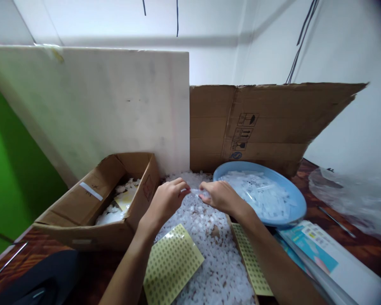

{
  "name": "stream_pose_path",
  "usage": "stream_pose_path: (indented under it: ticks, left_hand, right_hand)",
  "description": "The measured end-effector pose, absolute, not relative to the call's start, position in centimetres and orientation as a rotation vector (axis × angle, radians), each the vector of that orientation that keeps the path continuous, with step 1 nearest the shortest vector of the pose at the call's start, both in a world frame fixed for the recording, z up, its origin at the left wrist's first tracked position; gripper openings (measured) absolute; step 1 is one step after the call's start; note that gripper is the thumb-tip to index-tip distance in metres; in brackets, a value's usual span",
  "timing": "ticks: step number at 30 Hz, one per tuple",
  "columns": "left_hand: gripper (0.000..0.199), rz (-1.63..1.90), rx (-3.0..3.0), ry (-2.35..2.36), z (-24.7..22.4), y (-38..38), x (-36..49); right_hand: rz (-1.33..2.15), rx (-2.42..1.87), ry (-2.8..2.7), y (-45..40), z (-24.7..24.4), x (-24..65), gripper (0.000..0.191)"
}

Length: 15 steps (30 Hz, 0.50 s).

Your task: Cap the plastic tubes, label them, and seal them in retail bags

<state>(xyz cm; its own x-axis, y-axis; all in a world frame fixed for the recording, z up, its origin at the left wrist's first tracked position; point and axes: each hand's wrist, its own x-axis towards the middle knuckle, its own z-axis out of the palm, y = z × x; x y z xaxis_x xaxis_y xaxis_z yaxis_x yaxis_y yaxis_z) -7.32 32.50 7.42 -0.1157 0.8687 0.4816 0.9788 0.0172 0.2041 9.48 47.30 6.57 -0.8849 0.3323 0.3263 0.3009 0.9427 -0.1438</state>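
Observation:
Between my two hands is a small translucent white plastic piece (195, 192); its exact kind is hard to make out. My left hand (167, 198) pinches its left end with thumb and forefinger. At the other end, my right hand (222, 195) has its fingers closed on it. Both hands are over a heap of small whitish plastic pieces (216, 262) with brownish specks. A yellow sheet of round dot stickers (174, 264) lies on the heap below my left forearm. Partly behind my right forearm is another yellow dot sheet (249, 258).
An open cardboard box (139, 212) with white scraps stands at left. To the right, a light-blue basin (300, 207) holds many translucent pieces. Printed packaging (327, 254) and a clear plastic bag (352, 199) lie farther right. A cardboard panel (266, 123) and white board (114, 110) stand behind.

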Motion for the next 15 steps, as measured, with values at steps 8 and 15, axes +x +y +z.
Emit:
stream_pose_path:
  ticks: [8, 15]
  left_hand:
    - [0.012, -1.5, -2.031, -2.083, 7.6, 32.5, -7.0]
    - [0.025, -2.419, -1.916, -1.985, 7.5, 33.3, -4.7]
  right_hand:
    - [0.448, -0.368, -2.623, 46.9, 6.6, 9.6, 0.015]
    - [0.959, -0.279, -2.384, 46.0, 7.2, 9.6, 0.02]
